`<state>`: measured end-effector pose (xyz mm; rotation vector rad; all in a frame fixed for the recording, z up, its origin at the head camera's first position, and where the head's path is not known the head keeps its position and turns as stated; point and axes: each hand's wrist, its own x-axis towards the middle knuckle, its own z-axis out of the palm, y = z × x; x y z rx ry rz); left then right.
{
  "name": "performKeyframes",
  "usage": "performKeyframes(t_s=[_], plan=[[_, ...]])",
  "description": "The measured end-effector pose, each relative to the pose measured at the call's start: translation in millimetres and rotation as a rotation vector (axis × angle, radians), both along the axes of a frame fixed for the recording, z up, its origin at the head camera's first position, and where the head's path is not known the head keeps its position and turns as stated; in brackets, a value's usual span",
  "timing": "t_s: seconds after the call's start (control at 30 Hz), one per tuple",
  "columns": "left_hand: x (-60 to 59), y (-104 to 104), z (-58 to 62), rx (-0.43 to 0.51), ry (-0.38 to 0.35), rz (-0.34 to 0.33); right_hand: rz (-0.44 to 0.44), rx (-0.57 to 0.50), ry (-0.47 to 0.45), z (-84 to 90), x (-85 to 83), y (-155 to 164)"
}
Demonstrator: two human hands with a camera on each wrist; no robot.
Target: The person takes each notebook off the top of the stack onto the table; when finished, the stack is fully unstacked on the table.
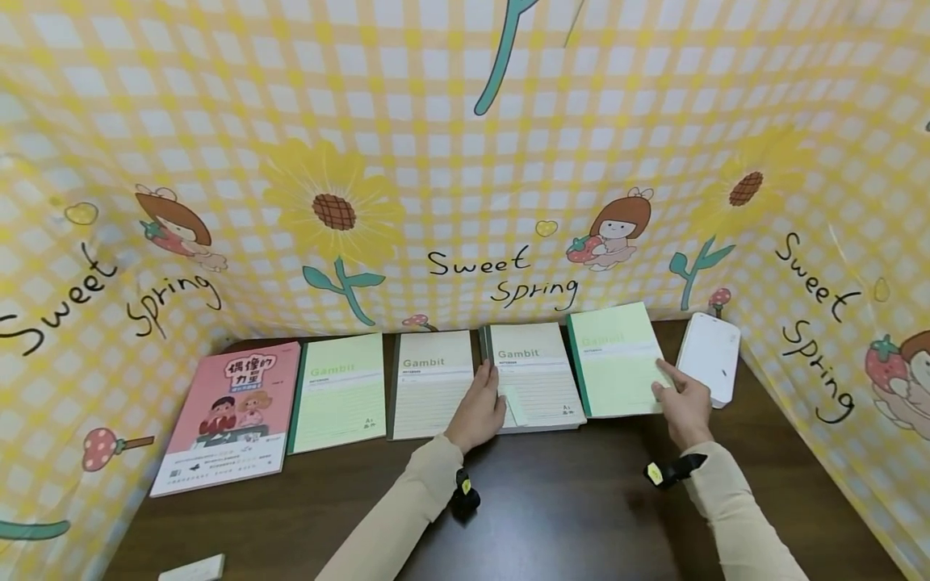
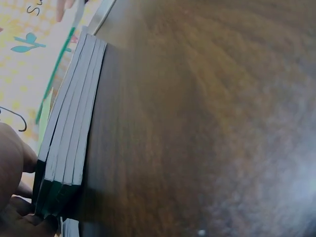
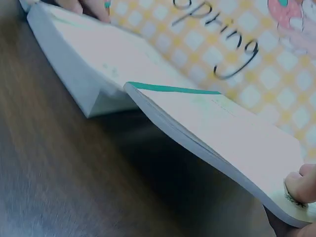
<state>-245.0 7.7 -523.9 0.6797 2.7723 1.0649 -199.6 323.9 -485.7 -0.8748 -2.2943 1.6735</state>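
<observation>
My right hand (image 1: pixel 686 401) pinches a green Gambit notebook (image 1: pixel 617 371) at its lower right edge, thumb on the cover. The notebook (image 3: pixel 212 123) is tilted in the right wrist view, its green-spined edge close to the stack beside it and a dark gap below. My left hand (image 1: pixel 479 407) grips a stack of notebooks (image 1: pixel 541 371) at the spine side, its thumb lying over the cover. Several grey-white page blocks of this stack (image 2: pixel 71 113) show in the left wrist view. A pale green strip (image 1: pixel 516 406) lies on the top cover by the left thumb.
Left of the stack lie a grey-cream Gambit notebook (image 1: pixel 432 387), a green Gambit notebook (image 1: pixel 340 395) and a pink book (image 1: pixel 232 411). A white rectangular object (image 1: pixel 709 359) is at the right. A small white block (image 1: pixel 192 570) lies at the near left. Checked cloth (image 1: pixel 450 161) surrounds the table (image 1: pixel 552 500).
</observation>
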Motion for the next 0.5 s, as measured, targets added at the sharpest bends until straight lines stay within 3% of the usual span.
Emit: performKeyframes(t_s=[0.27, 0.4, 0.5], plan=[[-0.8, 0.1, -1.7, -0.016, 0.014, 0.0, 0.053, 0.071, -0.048, -28.1, -0.3, 10.6], [-0.5, 0.5, -3.5, -0.034, 0.023, 0.0, 0.107, 0.294, -0.031, -37.4, 0.7, 10.8], [-1.6, 1.3, -3.1, -0.033, 0.041, 0.002, 0.153, 0.524, 0.039, -44.1, 0.2, 6.9]])
